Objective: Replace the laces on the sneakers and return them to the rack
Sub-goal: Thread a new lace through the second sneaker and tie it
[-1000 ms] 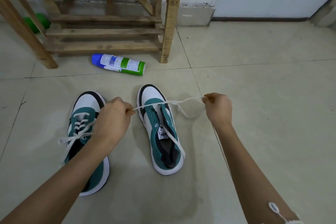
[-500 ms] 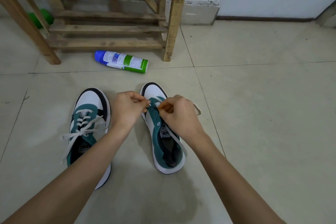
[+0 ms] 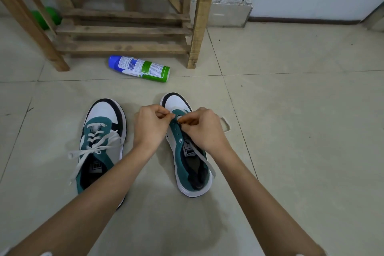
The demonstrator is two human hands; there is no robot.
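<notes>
White lace (image 3: 204,158); left hand (image 3: 151,129), right hand (image 3: 204,131) pinch it; floor (image 3: 301,131) open right

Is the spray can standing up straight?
No, the spray can lies on its side on the floor, just in front of the wooden rack.

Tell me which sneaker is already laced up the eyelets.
The left sneaker: white lace crosses its eyelets. The right sneaker, under the left hand and right hand, shows bare eyelets.
</notes>
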